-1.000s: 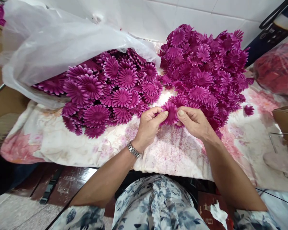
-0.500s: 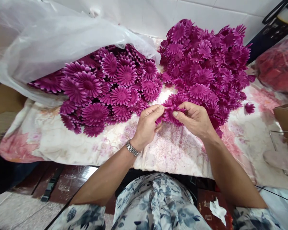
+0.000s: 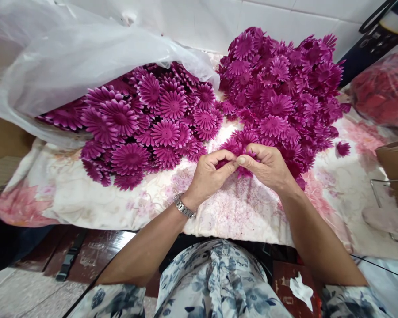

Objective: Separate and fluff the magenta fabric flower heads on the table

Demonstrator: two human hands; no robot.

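My left hand (image 3: 209, 175), with a metal watch on its wrist, and my right hand (image 3: 268, 167) meet over a floral cloth (image 3: 152, 198). Both pinch a magenta fabric flower (image 3: 243, 171), mostly hidden by my fingers. A heap of the same flowers (image 3: 146, 119) spills from a clear plastic bag (image 3: 69, 62) to the left. A second heap of flowers (image 3: 281, 88) rises just behind my right hand.
A single loose flower (image 3: 343, 148) lies on the cloth at the right. A bag of red material (image 3: 381, 92) sits far right, above a cardboard box (image 3: 396, 170). A white tiled wall (image 3: 252, 17) backs the table. Dark floor (image 3: 86, 251) shows below the cloth's edge.
My fingers have closed in tighter over the flower, hiding more of it. Both hands stayed in about the same spot.
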